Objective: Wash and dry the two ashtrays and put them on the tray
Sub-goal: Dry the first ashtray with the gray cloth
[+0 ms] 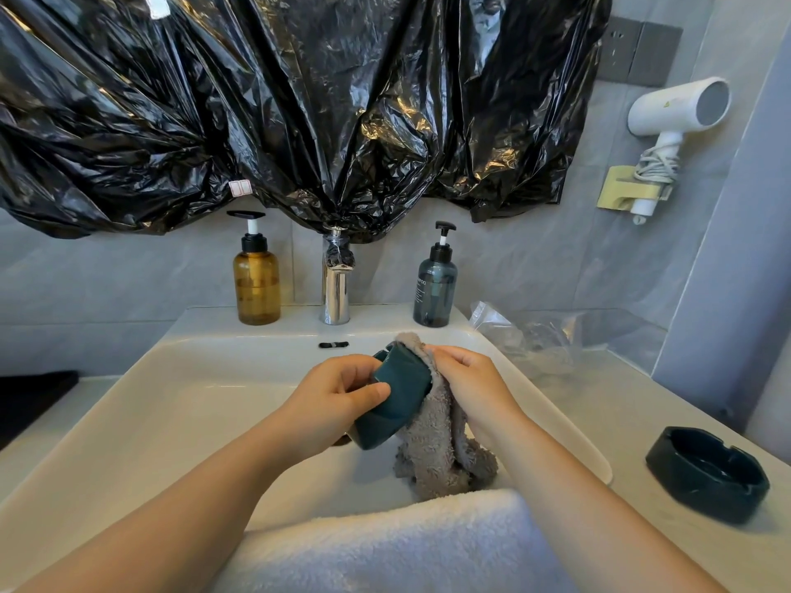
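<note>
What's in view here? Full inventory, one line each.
sink: 1, white, centre
faucet: 1, chrome, behind sink, top wrapped in black plastic
amber bottle: 1, pump, left of faucet
blue-grey bottle: 1, pump, right of faucet
held ashtray: 1, dark teal, over sink
counter ashtray: 1, dark teal, counter at right
cloth: 1, grey, against held ashtray, hanging into sink
towel: 1, white, over sink's near edge
plastic sheet: 1, black, on wall above sink
bag: 1, clear, counter right of sink
hair dryer: 1, white, wall holder at right
left hand: grips held ashtray
right hand: grips cloth
</note>
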